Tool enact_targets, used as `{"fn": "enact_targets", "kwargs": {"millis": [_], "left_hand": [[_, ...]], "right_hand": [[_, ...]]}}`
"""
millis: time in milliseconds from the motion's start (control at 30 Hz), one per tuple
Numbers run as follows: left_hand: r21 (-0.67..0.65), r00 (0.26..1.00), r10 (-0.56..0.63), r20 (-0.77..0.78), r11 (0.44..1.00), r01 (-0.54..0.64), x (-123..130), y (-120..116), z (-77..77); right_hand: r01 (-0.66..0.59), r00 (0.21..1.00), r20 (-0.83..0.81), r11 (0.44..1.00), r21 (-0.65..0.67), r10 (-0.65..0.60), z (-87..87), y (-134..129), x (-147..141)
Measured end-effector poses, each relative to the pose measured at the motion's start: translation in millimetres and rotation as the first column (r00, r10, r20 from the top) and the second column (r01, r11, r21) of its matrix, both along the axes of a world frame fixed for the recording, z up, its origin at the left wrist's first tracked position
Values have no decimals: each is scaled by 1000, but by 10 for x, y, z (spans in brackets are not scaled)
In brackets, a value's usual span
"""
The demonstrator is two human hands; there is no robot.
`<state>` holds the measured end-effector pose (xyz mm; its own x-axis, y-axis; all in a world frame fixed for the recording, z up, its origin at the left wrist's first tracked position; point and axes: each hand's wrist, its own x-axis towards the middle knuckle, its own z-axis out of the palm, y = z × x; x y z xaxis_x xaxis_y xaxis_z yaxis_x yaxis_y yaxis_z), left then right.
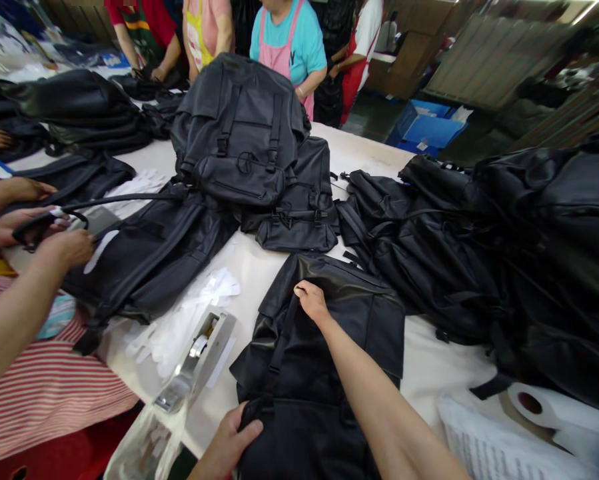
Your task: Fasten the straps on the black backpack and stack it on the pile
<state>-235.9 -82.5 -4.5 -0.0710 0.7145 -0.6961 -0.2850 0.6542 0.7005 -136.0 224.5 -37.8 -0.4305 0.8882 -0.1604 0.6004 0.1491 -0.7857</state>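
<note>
A black backpack [329,347] lies in front of me on the white table, its front flap and pocket facing up. My right hand [312,300] pinches the upper part of a black strap [286,333] on the flap. This strap runs down to a buckle over the front pocket. Lower down, my left hand [232,440] grips the backpack's left side near the pocket, with the thumb on top and the other fingers partly hidden.
A metal tape dispenser [196,360] and white paper tags [179,320] are at left. More black backpacks [244,127] stand ahead and pile up on the right [439,247]. A co-worker's hands [69,247] handle a strap at left. A white roll [532,403] sits at lower right.
</note>
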Motion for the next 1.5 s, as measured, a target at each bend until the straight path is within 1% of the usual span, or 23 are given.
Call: {"fn": "enact_targets", "kwargs": {"millis": [67, 133, 333, 433, 567, 667, 700, 733, 767, 800, 867, 900, 933, 967, 1000, 1067, 1133, 1167, 1233, 1300, 1333, 1400, 1500], "left_hand": [[-6, 1000, 8, -12, 1000, -8, -28, 18, -100], [-15, 1000, 8, -10, 1000, -8, -37, 22, -144], [-4, 999, -34, 19, 999, 34, 3, -19, -73], [-30, 999, -35, -12, 999, 35, 6, 12, -143], [-53, 991, -62, -116, 997, 56, -11, 43, -282], [-44, 949, -162, -269, 987, 156, -74, 24, -235], [-67, 909, -224, -352, 974, 214, -101, 22, -183], [-105, 841, -286, -459, 957, 269, -123, 29, -119], [-143, 739, -330, -587, 941, 307, -136, 48, -50], [-161, 607, -337, -720, 931, 327, -133, 80, 17], [-91, 331, -229, -915, 920, 382, -70, 167, 111], [-24, 241, -147, -959, 893, 449, -11, 207, 126], [34, 201, -87, -976, 848, 528, 60, 236, 116], [66, 194, -65, -979, 797, 600, 135, 246, 82], [76, 197, -74, -978, 750, 658, 205, 235, 29], [63, 208, -123, -970, 701, 710, 304, 162, -104], [80, 261, -145, -954, 719, 691, 330, 69, -203], [102, 306, -135, -942, 754, 649, 318, 37, -221], [150, 392, -62, -918, 861, 487, 259, 37, -185], [146, 412, 8, -911, 942, 304, 183, 115, -77], [116, 414, -2, -910, 959, 260, 149, 169, -12], [10, 434, -117, -893, 960, 281, 105, 269, 101], [-163, 475, -322, -819, 924, 345, 103, 331, 148]], "right_hand": [[12, 1000, 10, 1000, 13, -12, -12, -4, -8], [31, 999, 13, 999, 22, -31, 5, -1, -12], [66, 998, -22, 997, 34, -66, 133, 77, -5], [58, 998, -37, 998, 22, -57, 130, 96, -25], [12, 998, -55, 997, -72, -16, 146, 147, -44], [-57, 994, -99, 980, -189, 39, 325, 292, 148], [-65, 993, -109, 975, -210, 43, 419, 338, 283], [-59, 993, -112, 975, -215, 36, 520, 361, 453], [-39, 994, -107, 978, -204, 17, 623, 347, 649], [-10, 995, -94, 982, -188, -8, 718, 281, 862], [43, 995, -79, 990, -131, -54, 852, -28, 1279], [56, 995, -73, 993, -103, -64, 880, -267, 1462], [55, 995, -83, 997, -54, -59, 880, -547, 1616], [49, 996, -76, 999, -3, -49, 856, -848, 1740], [-5, 999, -43, 1000, 23, 6, 812, -1149, 1834], [-146, 989, 3, 987, 67, 146, 710, -1657, 1929], [-186, 982, 41, 976, 116, 182, 648, -1928, 1895], [-186, 982, 54, 972, 144, 180, 645, -1957, 1828], [-183, 983, 73, 958, 219, 171, 680, -1821, 1601], [-209, 977, 100, 932, 298, 187, 715, -1518, 1284], [-233, 971, 130, 917, 322, 201, 711, -1344, 1110], [-283, 948, 238, 902, 327, 211, 631, -1021, 776], [-323, 891, 411, 907, 270, 195, 349, -702, 421]]}}
